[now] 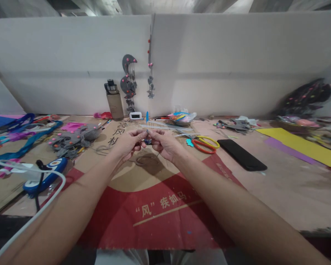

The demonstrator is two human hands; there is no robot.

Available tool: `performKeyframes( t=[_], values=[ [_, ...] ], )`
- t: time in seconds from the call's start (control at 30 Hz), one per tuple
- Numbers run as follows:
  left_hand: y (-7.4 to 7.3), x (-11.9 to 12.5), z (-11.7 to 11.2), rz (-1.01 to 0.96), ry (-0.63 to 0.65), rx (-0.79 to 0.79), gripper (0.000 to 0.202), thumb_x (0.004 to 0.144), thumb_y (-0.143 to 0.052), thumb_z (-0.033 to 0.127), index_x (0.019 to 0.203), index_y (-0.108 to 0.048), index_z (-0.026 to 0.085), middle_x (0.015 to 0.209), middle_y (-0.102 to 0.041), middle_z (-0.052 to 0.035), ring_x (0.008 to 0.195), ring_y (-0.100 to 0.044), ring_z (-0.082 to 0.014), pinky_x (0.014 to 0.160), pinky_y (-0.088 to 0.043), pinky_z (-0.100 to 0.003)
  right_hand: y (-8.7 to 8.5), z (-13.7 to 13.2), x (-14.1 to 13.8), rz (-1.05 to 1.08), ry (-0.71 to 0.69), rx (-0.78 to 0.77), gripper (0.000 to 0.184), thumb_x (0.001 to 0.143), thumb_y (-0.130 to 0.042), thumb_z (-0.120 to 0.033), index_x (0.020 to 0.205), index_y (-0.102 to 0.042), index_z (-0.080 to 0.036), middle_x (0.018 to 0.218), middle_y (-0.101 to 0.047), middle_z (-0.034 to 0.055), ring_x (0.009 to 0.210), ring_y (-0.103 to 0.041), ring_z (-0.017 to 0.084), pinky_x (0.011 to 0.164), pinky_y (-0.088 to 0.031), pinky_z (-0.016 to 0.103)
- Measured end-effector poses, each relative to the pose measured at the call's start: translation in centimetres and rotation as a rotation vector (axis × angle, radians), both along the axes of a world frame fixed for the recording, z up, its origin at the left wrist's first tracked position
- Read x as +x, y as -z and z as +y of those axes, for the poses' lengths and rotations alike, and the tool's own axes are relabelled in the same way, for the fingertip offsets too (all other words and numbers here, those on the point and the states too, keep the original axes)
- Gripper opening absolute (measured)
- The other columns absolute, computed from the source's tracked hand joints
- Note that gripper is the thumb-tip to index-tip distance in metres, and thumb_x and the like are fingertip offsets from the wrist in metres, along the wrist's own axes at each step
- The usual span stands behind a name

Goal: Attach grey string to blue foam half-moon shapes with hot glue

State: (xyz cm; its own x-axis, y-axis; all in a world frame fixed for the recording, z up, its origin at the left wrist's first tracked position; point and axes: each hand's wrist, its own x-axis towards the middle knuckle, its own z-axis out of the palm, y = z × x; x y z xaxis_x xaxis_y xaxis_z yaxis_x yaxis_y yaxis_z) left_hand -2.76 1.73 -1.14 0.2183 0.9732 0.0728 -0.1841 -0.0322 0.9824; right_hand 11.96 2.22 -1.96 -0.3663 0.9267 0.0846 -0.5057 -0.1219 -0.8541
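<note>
My left hand (132, 142) and my right hand (163, 143) meet above the cardboard, thumb and fingertips of each pinched together. Between them is a small dark piece (147, 141), mostly covered by fingers, too small to name. A slim blue piece (147, 117) shows upright just above the fingertips; whether it is held or stands behind, I cannot tell. Thin cord (139, 161) lies curled on the cardboard (160, 221) below the hands. Right of my right hand lie scissors with yellow and red handles (205, 143) and a small turquoise cutout (189, 142).
A black phone (242, 154) lies at right, near yellow sheet (306, 144). Grey felt pieces with pink beads (77, 140) and a blue power strip (45, 180) with a white cable are at left. A bottle (114, 103) and small white clock (135, 116) stand by the wall.
</note>
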Motion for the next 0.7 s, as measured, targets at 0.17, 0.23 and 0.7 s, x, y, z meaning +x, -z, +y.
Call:
performKeyframes(
  t=[0.17,0.23,0.7],
  values=[
    [0.3,0.3,0.0,-0.021,0.033,0.018,0.023,0.068,-0.072,0.033,0.076,-0.067,0.012,0.057,-0.059,-0.0019,0.042,-0.045,-0.0036,0.037,-0.031,-0.014,0.3,0.1,-0.3,-0.05,0.112,0.008,0.037,0.055,-0.078,-0.034,0.07,-0.05,-0.017,0.052,-0.049,-0.0076,0.038,-0.025,0.001,0.036,-0.011,0.017],
    [0.3,0.6,-0.2,-0.056,0.043,0.033,0.021,0.069,-0.071,0.031,0.076,-0.067,0.011,0.062,-0.062,-0.0038,0.048,-0.05,-0.0055,0.044,-0.038,-0.016,0.4,0.1,-0.5,-0.106,0.192,0.023,0.038,0.056,-0.077,-0.035,0.074,-0.048,-0.018,0.05,-0.048,-0.0084,0.037,-0.028,0.002,0.036,-0.013,0.017],
    [0.1,0.7,-0.3,-0.103,0.008,-0.003,0.017,0.066,-0.073,0.026,0.072,-0.065,0.011,0.058,-0.056,-0.0003,0.051,-0.05,-0.0053,0.044,-0.037,-0.014,0.6,-0.3,-1.1,-0.145,0.249,0.076,0.042,0.057,-0.075,-0.038,0.079,-0.045,-0.02,0.056,-0.046,-0.0091,0.042,-0.035,0.003,0.036,-0.019,0.016]
  ],
)
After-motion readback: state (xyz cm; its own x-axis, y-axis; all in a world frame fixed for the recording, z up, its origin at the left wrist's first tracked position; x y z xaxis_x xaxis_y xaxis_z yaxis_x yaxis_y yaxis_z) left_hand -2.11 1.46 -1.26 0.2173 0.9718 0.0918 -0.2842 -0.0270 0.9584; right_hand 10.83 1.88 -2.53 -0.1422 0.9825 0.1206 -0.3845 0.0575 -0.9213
